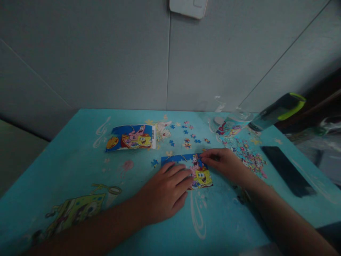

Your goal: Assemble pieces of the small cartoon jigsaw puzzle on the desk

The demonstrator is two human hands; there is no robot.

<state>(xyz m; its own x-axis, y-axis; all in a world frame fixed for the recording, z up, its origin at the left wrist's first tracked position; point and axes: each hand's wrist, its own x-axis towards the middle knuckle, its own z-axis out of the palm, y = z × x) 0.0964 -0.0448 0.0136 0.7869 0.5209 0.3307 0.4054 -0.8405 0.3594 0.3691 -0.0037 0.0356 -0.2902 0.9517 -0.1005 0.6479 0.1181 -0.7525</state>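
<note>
Nearest the camera, the left hand (163,193) lies palm down on the turquoise tablecloth (66,167), fingers spread flat and resting on the left part of a partly assembled puzzle (198,174), gripping nothing. Just to its right, the right hand (226,163) comes in from the lower right and touches the upper right edge of that puzzle with its fingertips drawn together; whether a piece sits between them is too small to tell. The puzzle lies flat near the middle of the table, showing blue sky and cartoon figures. Right of the right hand spreads a heap of loose pieces (250,156), and beyond that a dark phone (287,170) lies flat near the table's right edge. Farther back, a few scattered pieces (190,137) lie apart from each other, and left of them rests a printed reference picture (130,137) with a barcode strip. At the far right corner a clear plastic bag (231,122) and a tilted dark bottle with a green lid (279,110) stand near the grey wall (106,53).
</note>
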